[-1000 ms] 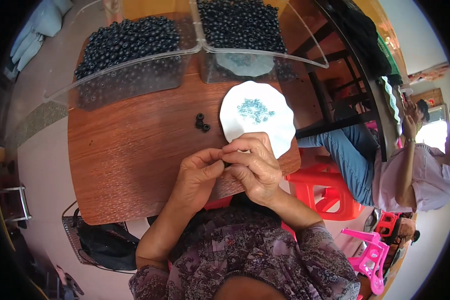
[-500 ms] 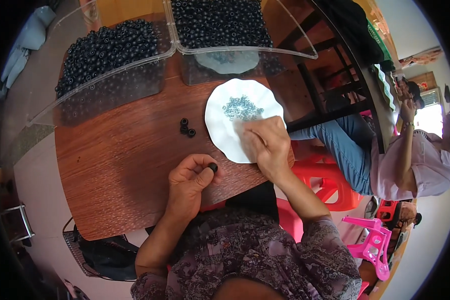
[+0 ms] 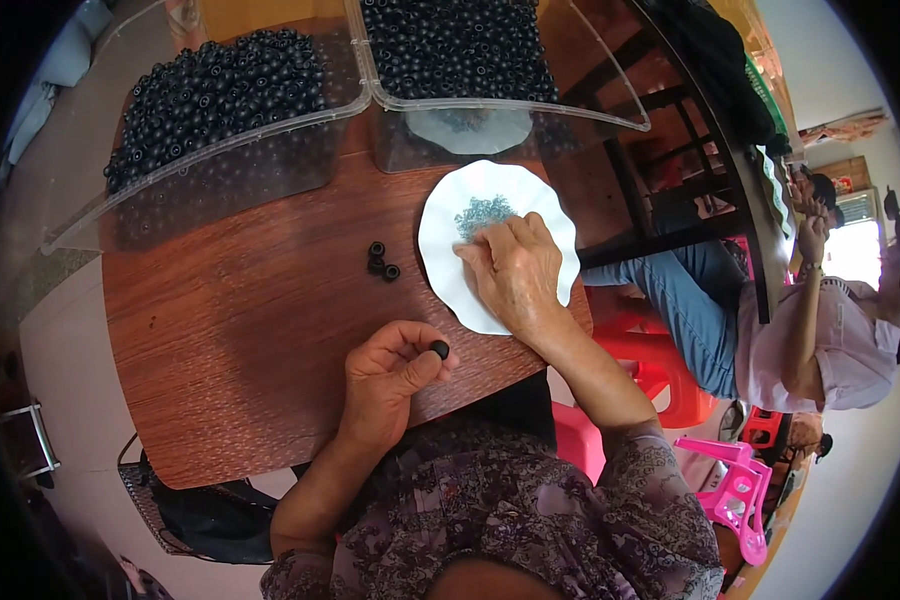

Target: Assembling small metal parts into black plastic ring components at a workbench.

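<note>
Between the thumb and fingers of my left hand (image 3: pixel 385 385) is a small, round black bead-like piece (image 3: pixel 440 349), held above the table's near edge. My right hand (image 3: pixel 517 275) reaches over a white plate (image 3: pixel 445 275) with a wavy rim. Its fingertips are bent together in a pinch beside a pile of tiny clear-and-dark bits (image 3: pixel 482 212); whatever they grip is hidden. Left of the plate, three black ring-like pieces (image 3: pixel 376 262) lie close together on the brown wooden table (image 3: pixel 240 330).
Two clear plastic bins, a left one (image 3: pixel 270 128) and a right one (image 3: pixel 500 103), hold heaps of black pieces at the table's far side. Right of the table are a red stool (image 3: pixel 670 385), a pink stool (image 3: pixel 735 490) and a seated person (image 3: pixel 810 345). A dark bag (image 3: pixel 210 515) lies lower left.
My right hand, blurred half a second ago, has turned and its fingertips have shifted left over the plate. My left hand keeps holding the black piece. The whole view has shifted slightly.
</note>
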Action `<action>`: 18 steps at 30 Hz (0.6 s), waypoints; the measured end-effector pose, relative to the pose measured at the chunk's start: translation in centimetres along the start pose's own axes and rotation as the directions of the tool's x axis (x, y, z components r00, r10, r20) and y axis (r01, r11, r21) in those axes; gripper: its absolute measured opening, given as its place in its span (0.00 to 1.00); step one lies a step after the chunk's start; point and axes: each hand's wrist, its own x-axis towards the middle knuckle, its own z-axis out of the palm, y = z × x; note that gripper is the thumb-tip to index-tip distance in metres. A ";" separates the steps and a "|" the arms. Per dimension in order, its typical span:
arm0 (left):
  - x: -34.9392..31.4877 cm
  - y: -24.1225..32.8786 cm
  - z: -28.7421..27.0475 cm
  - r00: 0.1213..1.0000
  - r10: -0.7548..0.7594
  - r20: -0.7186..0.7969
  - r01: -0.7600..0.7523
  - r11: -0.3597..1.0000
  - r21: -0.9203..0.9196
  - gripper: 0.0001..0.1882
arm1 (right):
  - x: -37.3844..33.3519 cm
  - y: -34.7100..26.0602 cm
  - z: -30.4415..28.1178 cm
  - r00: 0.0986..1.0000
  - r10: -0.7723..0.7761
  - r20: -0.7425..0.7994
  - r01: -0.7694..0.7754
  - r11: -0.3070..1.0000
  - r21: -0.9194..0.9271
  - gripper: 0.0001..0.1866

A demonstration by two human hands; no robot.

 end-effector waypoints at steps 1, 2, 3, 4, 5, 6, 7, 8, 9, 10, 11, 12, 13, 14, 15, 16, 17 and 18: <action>0.0 0.0 0.0 1.000 -0.005 -0.005 0.005 1.000 -0.003 0.11 | 0.0 0.1 0.1 1.000 0.003 0.017 -0.003 1.000 -0.018 0.09; 0.0 0.0 0.0 1.000 -0.003 -0.004 0.003 1.000 -0.005 0.11 | 0.0 0.1 0.2 1.000 0.001 0.016 -0.001 1.000 -0.020 0.09; 0.0 0.0 0.0 1.000 0.006 0.002 -0.006 1.000 -0.003 0.11 | -0.1 0.2 0.4 1.000 -0.008 0.010 0.008 0.999 -0.033 0.08; 0.0 0.0 0.0 1.000 0.016 0.007 -0.016 1.000 -0.001 0.11 | -0.1 0.2 0.6 1.000 -0.016 0.005 0.017 0.999 -0.045 0.08; 0.0 0.0 0.0 1.000 0.018 0.006 -0.018 1.000 -0.002 0.11 | -0.1 0.1 0.6 1.000 -0.019 0.004 0.019 0.999 -0.045 0.08; 0.0 0.0 0.0 1.000 0.015 0.004 -0.015 1.000 -0.010 0.11 | -0.2 -0.1 0.5 1.000 -0.017 -0.005 0.017 1.000 -0.022 0.08; 0.0 -0.1 0.1 1.000 0.011 0.001 -0.011 1.000 -0.019 0.11 | -0.3 -0.2 0.4 1.000 -0.014 -0.014 0.014 1.000 0.001 0.07; 0.1 0.0 0.1 1.000 0.010 -0.001 -0.010 1.000 -0.020 0.11 | -0.4 -0.3 0.2 1.000 -0.015 -0.012 0.015 1.000 0.002 0.07; 0.1 0.0 0.0 1.000 0.019 -0.009 -0.019 1.000 -0.012 0.10 | -0.5 -0.5 -0.2 1.000 -0.010 -0.017 0.012 0.995 0.098 0.08; 0.1 0.0 0.0 0.999 0.027 -0.017 -0.027 1.000 -0.004 0.09 | -0.7 -0.7 -0.7 1.000 -0.004 -0.021 0.008 0.981 0.192 0.08; 0.0 0.0 0.0 0.999 0.025 -0.021 -0.025 1.000 -0.004 0.09 | -0.9 -0.9 -1.2 1.000 -0.002 -0.018 0.006 0.981 0.195 0.08; 0.0 0.0 0.1 0.999 0.032 -0.021 -0.033 0.999 -0.021 0.09 | -1.0 -1.0 -1.9 1.000 0.025 0.001 -0.024 0.964 0.263 0.08; 0.0 0.0 0.1 0.999 0.039 -0.021 -0.040 0.999 -0.037 0.09 | -1.2 -1.1 -2.4 0.998 0.051 0.022 -0.055 0.943 0.329 0.08; 0.0 -0.1 0.1 0.999 0.036 -0.024 -0.037 0.999 -0.037 0.09 | -1.4 -1.2 -2.6 0.998 0.053 0.025 -0.058 0.942 0.331 0.08; 0.0 0.0 0.0 0.998 0.050 -0.030 -0.050 0.999 -0.013 0.09 | -1.6 -1.2 -2.9 0.998 0.056 0.027 -0.062 0.925 0.374 0.08; 0.0 0.0 0.0 0.997 0.064 -0.037 -0.063 0.998 0.010 0.09 | -1.8 -1.4 -3.1 0.998 0.059 0.030 -0.066 0.907 0.416 0.08; 0.0 -0.1 -0.1 0.997 0.060 -0.040 -0.059 0.998 0.011 0.09 | -1.9 -1.7 -3.5 0.998 0.062 0.033 -0.070 0.905 0.419 0.08; 0.0 -0.1 -0.1 0.997 0.056 -0.056 -0.057 0.998 -0.012 0.09 | -1.9 -2.1 -4.0 0.997 0.051 0.050 -0.068 0.882 0.466 0.08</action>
